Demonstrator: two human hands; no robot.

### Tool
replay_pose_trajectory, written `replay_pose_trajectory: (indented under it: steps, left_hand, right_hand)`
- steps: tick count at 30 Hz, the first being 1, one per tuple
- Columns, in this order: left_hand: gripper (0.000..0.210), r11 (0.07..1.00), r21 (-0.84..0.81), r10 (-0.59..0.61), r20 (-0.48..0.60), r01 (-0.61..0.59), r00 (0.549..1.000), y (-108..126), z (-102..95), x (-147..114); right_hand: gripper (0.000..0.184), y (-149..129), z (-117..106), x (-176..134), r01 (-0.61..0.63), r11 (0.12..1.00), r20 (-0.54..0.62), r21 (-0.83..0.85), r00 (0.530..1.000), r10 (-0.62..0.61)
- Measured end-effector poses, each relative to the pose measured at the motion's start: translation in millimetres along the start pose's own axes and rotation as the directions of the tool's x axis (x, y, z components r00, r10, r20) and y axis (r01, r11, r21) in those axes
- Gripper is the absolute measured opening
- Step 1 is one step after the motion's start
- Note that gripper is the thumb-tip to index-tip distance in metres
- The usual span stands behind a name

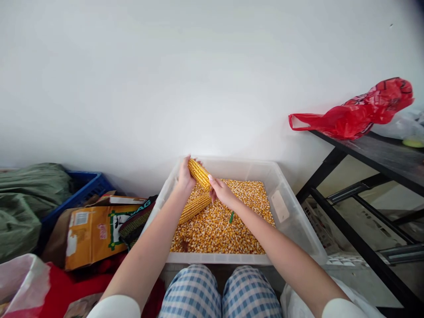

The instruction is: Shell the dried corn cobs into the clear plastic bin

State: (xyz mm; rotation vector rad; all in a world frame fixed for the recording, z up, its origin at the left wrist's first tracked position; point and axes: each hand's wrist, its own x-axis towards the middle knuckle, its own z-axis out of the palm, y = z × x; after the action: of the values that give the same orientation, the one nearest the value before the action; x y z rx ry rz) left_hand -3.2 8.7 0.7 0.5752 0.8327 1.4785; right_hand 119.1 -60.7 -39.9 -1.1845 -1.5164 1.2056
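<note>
An ear of corn with full yellow kernels is held up at a slant over a clear plastic bin. My left hand is closed around its upper end. My right hand grips the lower end, thumb lying on the kernels. Just below, a second corn cob rests on loose corn kernels that cover the bin's floor. A small green object lies among the kernels near my right wrist.
To the right stands a black metal rack with a red plastic bag on top. At left are an orange cardboard box, a blue crate and a green sack. A white wall rises behind the bin.
</note>
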Motion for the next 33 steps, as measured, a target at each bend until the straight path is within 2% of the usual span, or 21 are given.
replay_pose_trajectory:
  steps: [3,6,11,14,19,26,30,33]
  left_hand:
    - [0.031,0.999,-0.032,-0.024,0.069,0.026,0.997,-3.0,0.5,-0.4]
    - [0.030,1.000,-0.030,0.007,0.052,-0.005,0.999,-2.2,1.5,-2.0]
    - [0.030,0.999,-0.030,-0.013,0.059,0.015,0.998,0.3,1.5,-2.1]
    - [0.030,0.999,-0.022,-0.028,0.068,0.030,0.997,-1.6,0.8,-0.8]
    - [0.027,0.998,-0.011,-0.066,0.053,0.067,0.996,-6.2,-1.2,-0.1]
    - [0.024,0.989,-0.061,-0.129,0.053,0.133,0.990,-8.7,-1.9,-3.6]
    - [0.023,0.987,-0.062,-0.145,0.054,0.148,0.988,-9.0,-2.6,-6.1]
    - [0.023,0.981,-0.073,-0.176,0.074,0.181,0.982,-8.4,-3.0,-7.1]
  right_hand:
    - [0.053,2.3,2.2,1.3,-0.003,0.996,-0.020,0.085,1.000,0.005]
    - [0.054,3.5,3.9,1.5,0.005,0.997,-0.053,0.072,0.999,-0.001]
    - [0.054,-1.9,0.9,-0.8,0.027,0.998,-0.023,0.062,0.999,-0.026]
    - [0.048,-6.5,-0.3,-4.9,0.098,0.995,-0.006,-0.009,0.995,-0.099]
    - [0.050,-7.9,-0.8,-10.4,0.157,0.975,0.003,-0.160,0.987,-0.159]
    - [0.050,-9.0,-4.8,-11.9,0.232,0.901,0.000,-0.367,0.968,-0.249]
    - [0.051,-11.6,-5.8,-13.7,0.239,0.888,0.008,-0.393,0.966,-0.257]
    - [0.054,-10.5,-6.2,-14.0,0.212,0.921,0.020,-0.326,0.976,-0.217]
